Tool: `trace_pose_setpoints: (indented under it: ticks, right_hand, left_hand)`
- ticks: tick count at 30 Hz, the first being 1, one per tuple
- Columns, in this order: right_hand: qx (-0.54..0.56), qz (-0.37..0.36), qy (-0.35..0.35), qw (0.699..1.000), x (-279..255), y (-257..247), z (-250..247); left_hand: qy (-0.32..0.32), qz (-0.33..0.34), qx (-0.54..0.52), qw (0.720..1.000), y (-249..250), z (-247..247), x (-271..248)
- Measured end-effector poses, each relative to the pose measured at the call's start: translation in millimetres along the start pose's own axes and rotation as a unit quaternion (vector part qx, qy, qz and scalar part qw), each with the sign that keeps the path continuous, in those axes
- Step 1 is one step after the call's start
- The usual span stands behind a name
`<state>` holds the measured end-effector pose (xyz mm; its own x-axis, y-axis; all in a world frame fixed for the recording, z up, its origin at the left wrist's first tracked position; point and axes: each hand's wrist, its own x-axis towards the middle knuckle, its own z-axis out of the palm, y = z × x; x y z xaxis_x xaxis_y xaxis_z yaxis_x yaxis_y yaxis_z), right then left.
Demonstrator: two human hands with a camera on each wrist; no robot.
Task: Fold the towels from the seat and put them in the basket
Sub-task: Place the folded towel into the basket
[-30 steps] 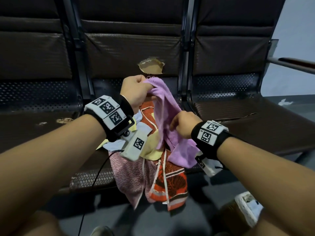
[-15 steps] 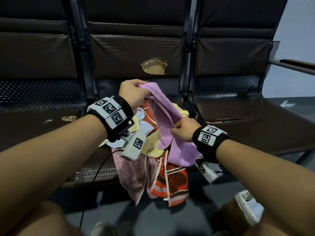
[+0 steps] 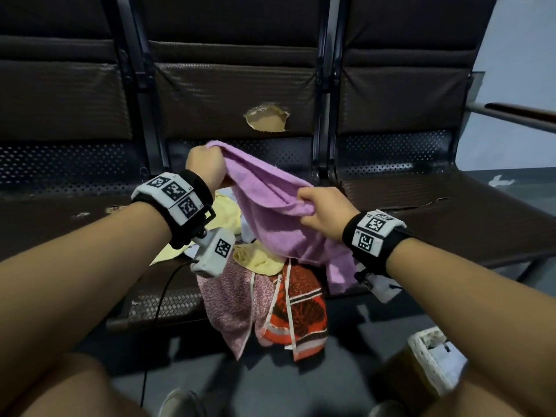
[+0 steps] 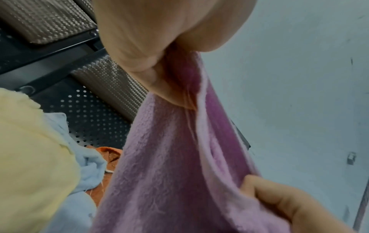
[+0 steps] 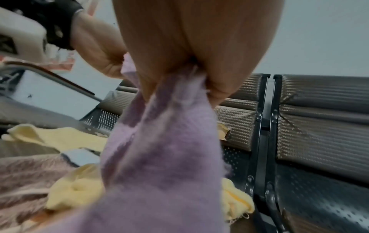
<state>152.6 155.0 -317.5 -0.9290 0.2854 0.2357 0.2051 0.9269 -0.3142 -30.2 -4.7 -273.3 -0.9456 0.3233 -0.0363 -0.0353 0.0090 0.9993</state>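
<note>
A purple towel (image 3: 270, 206) hangs between my two hands above the middle seat (image 3: 168, 305). My left hand (image 3: 206, 167) grips its upper corner, seen close in the left wrist view as fingers pinching the purple towel (image 4: 179, 157). My right hand (image 3: 322, 212) pinches the towel's edge lower and to the right; in the right wrist view the purple towel (image 5: 163, 157) drops from my fingers. Under it lies a pile: a yellow towel (image 3: 255, 257), a light blue cloth (image 4: 87, 167), a pink towel (image 3: 231, 299) and an orange patterned towel (image 3: 301, 314), the last two hanging over the seat's front edge.
A white woven basket (image 3: 421, 353) stands on the floor at the lower right, partly behind my right forearm. The middle backrest has a torn hole (image 3: 267, 118). A seat (image 3: 451, 221) lies to the right, with an armrest (image 3: 517, 112) beyond. A black cable (image 3: 159, 302) hangs from my left wrist.
My hands have drawn apart: the left rose and moved left with its corner, the right slid right along the edge. The purple towel now spreads wider between them.
</note>
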Motion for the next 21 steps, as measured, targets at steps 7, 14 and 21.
trace_pose_setpoints:
  ticks: [7, 14, 21]
  right_hand:
    - [-0.092, 0.088, -0.08, 0.989, -12, 20, -4]
    - [-0.119, 0.167, -0.058, 0.977, -16, 38, -17]
    - [-0.192, 0.173, -0.079, 0.963, -23, 48, -20]
  left_hand:
    - [0.036, 0.007, -0.061, 0.997, -4, -5, -4]
    - [0.012, 0.061, 0.118, 0.991, -20, -22, 5]
    - [-0.009, 0.089, 0.263, 0.961, -30, -30, 3]
